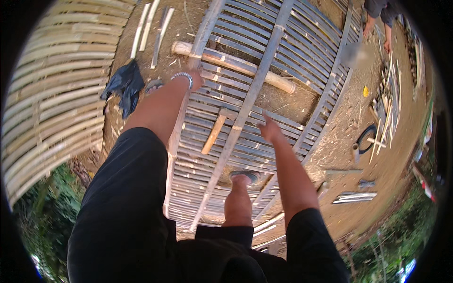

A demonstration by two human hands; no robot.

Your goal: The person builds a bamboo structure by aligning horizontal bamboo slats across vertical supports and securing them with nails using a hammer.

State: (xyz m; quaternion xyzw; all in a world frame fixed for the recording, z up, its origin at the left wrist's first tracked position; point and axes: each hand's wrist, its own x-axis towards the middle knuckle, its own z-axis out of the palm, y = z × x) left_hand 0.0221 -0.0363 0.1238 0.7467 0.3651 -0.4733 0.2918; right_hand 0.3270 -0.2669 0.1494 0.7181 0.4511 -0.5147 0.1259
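A large bamboo slat panel (236, 87) lies in front of me, its thin slats crossing long split poles. At its left edge my left hand (196, 79), below a chain bracelet (183, 76), is closed on the bamboo edge pole (179, 118); its fingers are partly blurred. My right hand (271, 129) is over the slats right of the middle pole (245, 111), fingers apart and holding nothing. A wooden mallet (215, 133) rests on the slats between my hands. A thick round bamboo pole (231, 62) runs crosswise under the panel, beyond my hands.
Another slat panel (61, 80) stands at the left, near a black plastic bag (126, 87). My sandalled foot (244, 177) shows through the panel. At right lie bamboo strips (388, 101), a black coil (366, 138) and metal-grey strips (354, 197). Another person's hands (377, 33) are at far right.
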